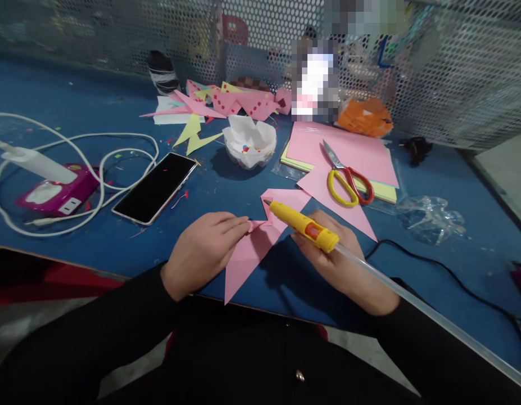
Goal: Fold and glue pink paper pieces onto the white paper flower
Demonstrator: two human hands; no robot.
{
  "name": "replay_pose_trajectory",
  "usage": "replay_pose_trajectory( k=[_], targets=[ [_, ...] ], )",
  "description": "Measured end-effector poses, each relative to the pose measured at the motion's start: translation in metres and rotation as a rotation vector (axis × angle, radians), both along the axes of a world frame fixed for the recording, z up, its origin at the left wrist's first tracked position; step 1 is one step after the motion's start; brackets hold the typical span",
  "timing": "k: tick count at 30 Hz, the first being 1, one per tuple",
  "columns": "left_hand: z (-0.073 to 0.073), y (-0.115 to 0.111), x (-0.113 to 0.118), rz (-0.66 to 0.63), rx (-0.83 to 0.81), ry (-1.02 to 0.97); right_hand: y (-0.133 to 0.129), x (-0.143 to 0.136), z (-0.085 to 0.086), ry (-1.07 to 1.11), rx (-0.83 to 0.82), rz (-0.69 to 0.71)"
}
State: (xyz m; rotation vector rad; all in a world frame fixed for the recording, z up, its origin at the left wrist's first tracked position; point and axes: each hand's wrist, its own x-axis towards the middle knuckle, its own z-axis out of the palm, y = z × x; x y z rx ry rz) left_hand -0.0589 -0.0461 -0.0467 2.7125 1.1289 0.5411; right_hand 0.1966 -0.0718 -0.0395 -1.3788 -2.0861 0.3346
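A yellow hot glue gun [300,222] is in my right hand [338,264], whose fingers are wrapped round its grip. Its dark nozzle points left, over a folded piece of pink paper [249,259]; whether the tip touches the paper I cannot tell. A long clear glue stick [412,301] runs out of the gun's back toward the lower right. My left hand [207,247] pinches a folded flap of the pink paper at the fingertips, near the table's front edge. Beyond the gun, scissors [347,177] with yellow and red handles lie on pink sheets [323,143].
A white paper bowl [249,143] holds small coloured bits. To the left lie a phone [157,188], a white cable [102,180] and a purple power block [70,191]. Folded pink and yellow paper pieces [243,104] line the back by a perforated metal screen. Clear plastic [433,219] sits right.
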Motion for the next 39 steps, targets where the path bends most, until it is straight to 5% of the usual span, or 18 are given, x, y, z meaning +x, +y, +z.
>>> replay_pose_trajectory(
  k=[4,12,30,39],
  targets=[
    [-0.004,-0.011,-0.002,-0.094,0.148,0.114,0.000,0.000,-0.001,-0.014,0.020,0.024],
    [-0.009,-0.037,0.008,0.104,0.118,0.154,0.000,0.001,-0.001,-0.039,0.006,0.033],
    [-0.009,-0.035,0.010,0.026,0.138,0.119,0.000,0.002,-0.003,-0.058,0.015,0.044],
    [-0.006,-0.041,0.040,0.196,0.168,0.150,-0.001,0.002,-0.001,-0.037,0.014,0.047]
  ],
)
